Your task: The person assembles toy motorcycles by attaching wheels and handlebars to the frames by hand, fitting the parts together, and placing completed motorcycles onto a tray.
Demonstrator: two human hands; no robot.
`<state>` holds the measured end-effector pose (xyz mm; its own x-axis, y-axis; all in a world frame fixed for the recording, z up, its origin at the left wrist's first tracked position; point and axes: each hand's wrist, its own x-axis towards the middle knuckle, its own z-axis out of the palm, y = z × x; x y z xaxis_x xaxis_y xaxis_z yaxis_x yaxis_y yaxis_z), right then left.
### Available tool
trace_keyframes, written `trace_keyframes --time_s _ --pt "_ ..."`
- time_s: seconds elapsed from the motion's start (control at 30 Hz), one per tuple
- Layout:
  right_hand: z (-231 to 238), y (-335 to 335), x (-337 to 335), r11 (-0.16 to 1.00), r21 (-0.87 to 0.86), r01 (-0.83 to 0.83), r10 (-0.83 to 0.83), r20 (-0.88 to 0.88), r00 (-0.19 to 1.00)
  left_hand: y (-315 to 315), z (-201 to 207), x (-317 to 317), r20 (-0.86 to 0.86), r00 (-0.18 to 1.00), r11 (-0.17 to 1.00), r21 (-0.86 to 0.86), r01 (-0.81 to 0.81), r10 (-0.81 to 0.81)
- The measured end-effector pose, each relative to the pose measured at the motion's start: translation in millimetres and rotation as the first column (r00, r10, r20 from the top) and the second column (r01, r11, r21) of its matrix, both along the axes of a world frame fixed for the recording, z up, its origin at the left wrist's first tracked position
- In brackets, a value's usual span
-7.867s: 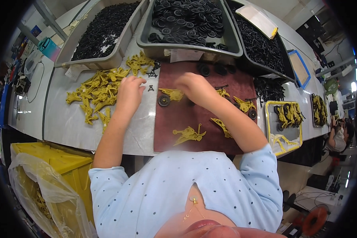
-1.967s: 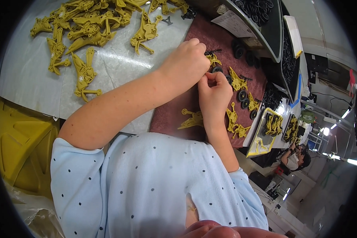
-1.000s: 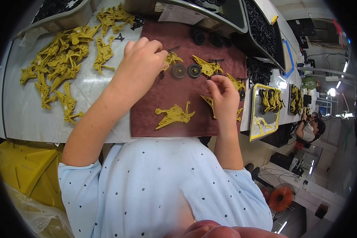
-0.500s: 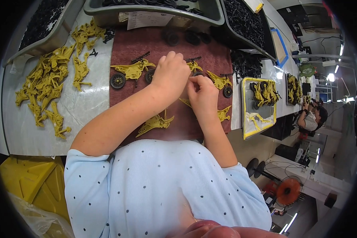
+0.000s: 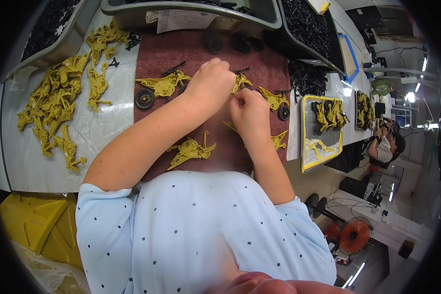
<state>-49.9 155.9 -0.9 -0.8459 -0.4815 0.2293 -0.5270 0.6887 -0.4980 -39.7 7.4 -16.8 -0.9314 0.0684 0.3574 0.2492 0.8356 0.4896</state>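
Observation:
On a dark red cloth (image 5: 157, 46), a yellow toy motorcycle body (image 5: 242, 82) with a black handlebar lies between my hands. My left hand (image 5: 211, 83) is closed over its rear part, its fingertips hidden. Close beside it my right hand (image 5: 250, 109) is pinched together at the body's lower side; whatever is between the fingers cannot be made out. To the left lies another yellow toy motorcycle body (image 5: 164, 85) with a black wheel (image 5: 144, 98). At the right is a third yellow toy motorcycle body (image 5: 273, 99) with a wheel. A wheelless yellow body (image 5: 192, 152) lies nearer to me.
A pile of yellow bodies (image 5: 59, 93) covers part of the left table. Grey bins (image 5: 196, 11) of black parts stand along the back, with loose tyres (image 5: 240, 44) before them. At right is a yellow-edged tray (image 5: 321, 159) with assembled toys. A co-worker (image 5: 386, 147) sits farther right.
My right hand has shifted slightly left and now covers the middle toy's wheel that showed before. My left hand stays nearly in place. The whole view has shifted a little.

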Motion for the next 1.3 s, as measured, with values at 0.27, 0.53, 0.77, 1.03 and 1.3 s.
trace_keyframes --time_s 0.27,0.53,0.77,1.03,1.3 --pt "9 -17 -3 0.983 0.166 0.077 -0.103 0.157 0.982 3 4 -1 0.004 1.000 0.999 -0.050 0.010 -0.010" --pt "-6 -15 7 0.987 0.133 0.092 -0.090 -0.024 0.996 3 5 -2 0.000 1.000 0.995 -0.102 0.017 -0.017" --pt "5 -10 -7 0.976 0.215 0.012 -0.023 0.046 0.999 -2 0 -7 -0.047 0.999 0.998 -0.057 0.011 -0.014" --pt "42 3 -1 0.985 0.060 0.162 -0.173 0.360 0.917 -12 9 -8 0.082 0.995 0.996 -0.064 0.069 -0.064" --pt "53 -74 -50 0.938 -0.021 -0.345 0.343 -0.065 0.937 -5 -15 -10 0.268 0.962 0.985 0.171 -0.002 -0.044"
